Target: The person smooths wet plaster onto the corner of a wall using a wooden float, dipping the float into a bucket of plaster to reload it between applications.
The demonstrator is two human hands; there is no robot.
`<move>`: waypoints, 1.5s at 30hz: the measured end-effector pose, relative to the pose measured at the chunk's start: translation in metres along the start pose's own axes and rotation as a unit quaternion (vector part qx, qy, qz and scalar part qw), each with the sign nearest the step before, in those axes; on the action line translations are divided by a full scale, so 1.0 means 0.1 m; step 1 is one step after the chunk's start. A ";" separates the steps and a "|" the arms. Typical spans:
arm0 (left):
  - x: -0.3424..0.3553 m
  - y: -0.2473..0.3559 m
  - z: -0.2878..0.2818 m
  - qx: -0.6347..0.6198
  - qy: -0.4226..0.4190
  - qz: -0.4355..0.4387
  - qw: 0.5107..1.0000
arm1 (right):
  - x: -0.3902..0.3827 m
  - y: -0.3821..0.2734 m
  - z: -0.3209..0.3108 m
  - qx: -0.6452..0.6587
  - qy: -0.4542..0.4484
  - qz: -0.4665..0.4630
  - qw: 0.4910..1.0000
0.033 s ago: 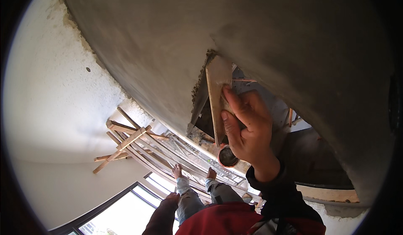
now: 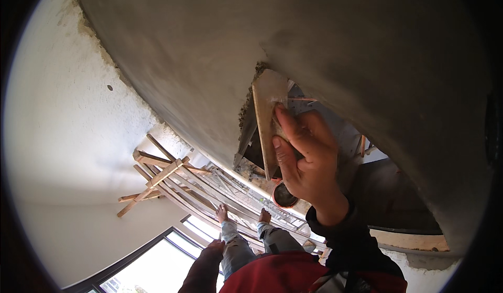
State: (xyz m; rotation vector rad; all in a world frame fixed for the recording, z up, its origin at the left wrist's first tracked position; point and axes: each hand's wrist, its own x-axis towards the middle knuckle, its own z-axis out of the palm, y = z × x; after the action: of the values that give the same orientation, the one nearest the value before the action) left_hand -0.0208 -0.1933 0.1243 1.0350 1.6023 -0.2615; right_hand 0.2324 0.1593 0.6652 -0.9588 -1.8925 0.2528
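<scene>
One flat wooden board (image 2: 262, 117) sits in the R grip (image 2: 304, 154): thumb & bent fingers closed on it, pinching it at its R side, approx. midway along. Board lies to the L of the grip, long pale edge facing L, upper end above the fingertips, lower tip down-L of the thumb. Upper end is right by the crumbly edge (image 2: 245, 107) of the grey plastered surface (image 2: 183, 52); can't tell if touching. Same surface spreads above & to the R of the grip.

Round bucket (image 2: 284, 195) w/ reddish rim shows just below-L of the R grip, grey stuff inside. Bare feet (image 2: 222, 213) are further down-L.

L grip (image 2: 215, 246) is well below-L of the R grip, beside the L leg; too dark & small, so can't tell how far open or if it's got hold of anything.

Crossed timbers (image 2: 160, 179) = well L of the R grip & a bit lower. White wall (image 2: 68, 109) = far L. Dark-framed window (image 2: 152, 267) = low L, past the L grip. Red garment (image 2: 275, 274) = below the R grip; black sleeve (image 2: 348, 243) runs up to its wrist.
</scene>
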 end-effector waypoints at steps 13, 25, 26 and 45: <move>-0.12 -0.05 -0.29 0.223 0.008 0.177 0.958 | -0.27 0.15 0.08 0.029 -0.027 0.035 0.999; -0.44 0.29 -0.58 0.050 -0.083 0.035 0.995 | -0.44 0.31 0.30 0.038 0.009 0.042 0.998; -0.49 0.32 -0.58 0.023 -0.075 0.005 0.997 | -0.31 0.22 0.30 0.048 0.023 0.033 0.998; 0.29 -0.52 -0.43 0.088 -0.030 0.104 0.990 | -0.32 0.19 0.39 0.008 -0.021 0.063 0.998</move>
State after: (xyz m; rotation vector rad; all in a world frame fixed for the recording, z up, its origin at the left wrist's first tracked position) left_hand -0.0869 -0.1816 0.0945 1.3084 1.4229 -0.2920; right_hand 0.2175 0.1578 0.6131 -1.0701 -1.8673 0.3642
